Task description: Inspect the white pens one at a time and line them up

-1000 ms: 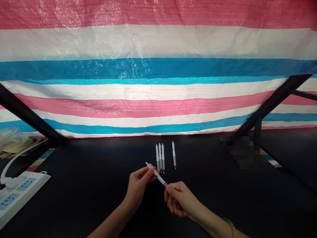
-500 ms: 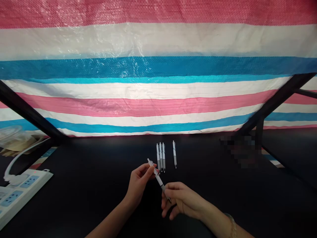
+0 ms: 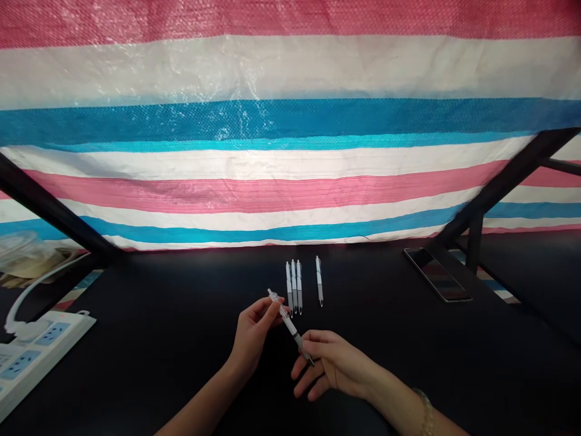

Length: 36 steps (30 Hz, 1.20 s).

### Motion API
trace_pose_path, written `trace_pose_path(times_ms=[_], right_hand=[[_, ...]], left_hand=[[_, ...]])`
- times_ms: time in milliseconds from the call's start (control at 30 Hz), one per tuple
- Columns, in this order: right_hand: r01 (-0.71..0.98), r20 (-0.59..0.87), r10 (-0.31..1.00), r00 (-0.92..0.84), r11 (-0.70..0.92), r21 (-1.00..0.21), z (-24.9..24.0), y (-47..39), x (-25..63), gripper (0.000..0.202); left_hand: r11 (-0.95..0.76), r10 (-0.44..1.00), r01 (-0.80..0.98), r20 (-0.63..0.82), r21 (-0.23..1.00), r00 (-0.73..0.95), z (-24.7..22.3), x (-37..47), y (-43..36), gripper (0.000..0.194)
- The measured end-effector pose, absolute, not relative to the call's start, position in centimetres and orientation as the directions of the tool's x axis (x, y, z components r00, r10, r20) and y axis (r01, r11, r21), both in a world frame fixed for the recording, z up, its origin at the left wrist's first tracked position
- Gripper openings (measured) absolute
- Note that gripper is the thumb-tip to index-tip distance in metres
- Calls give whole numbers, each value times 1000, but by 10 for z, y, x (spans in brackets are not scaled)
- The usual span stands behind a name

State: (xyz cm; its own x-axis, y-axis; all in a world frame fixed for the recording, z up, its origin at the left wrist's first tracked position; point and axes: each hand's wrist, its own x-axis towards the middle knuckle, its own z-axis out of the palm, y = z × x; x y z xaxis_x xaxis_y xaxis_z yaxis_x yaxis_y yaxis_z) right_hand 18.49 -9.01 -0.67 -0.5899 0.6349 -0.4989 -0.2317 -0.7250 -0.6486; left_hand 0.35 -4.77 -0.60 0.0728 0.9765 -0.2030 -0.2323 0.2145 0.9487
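A white pen with a grey grip slants between my two hands above the black table. My left hand pinches its upper end near the clip. At the lower end, the thumb and forefinger of my right hand close on the grey grip, while its other fingers spread below. The dark tip shows past the right fingers. Just beyond my hands, three similar pens lie side by side, tips toward me. A single pen lies a little to their right.
A phone lies at the right, near a black frame leg. A white power strip with a plugged-in cable sits at the left, near a clear plastic container. Striped sheeting hangs behind the table.
The pen stays in both hands, with barely any shift. The lower fingers of my right hand have spread slightly. The phone, blurred out before, now shows clearly.
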Motion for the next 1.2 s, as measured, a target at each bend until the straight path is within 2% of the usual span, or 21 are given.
trace_pose_path(times_ms=[400,733,1200], right_hand=[[-205,-482,583,-654,-750,-629,-12,-88,187,41],[-220,-475,597,-647,-742,-634,-12,-85,190,33],[-216,-473,572,-670,-760,-613,-12,-82,193,40]], left_hand=[[215,976,-263,-217,940,24,-9,2,-47,34],[211,975,-275,-224,938,-16,-10,1,-43,35],[207,970,-308,-235,929,-56,-10,0,-41,32]])
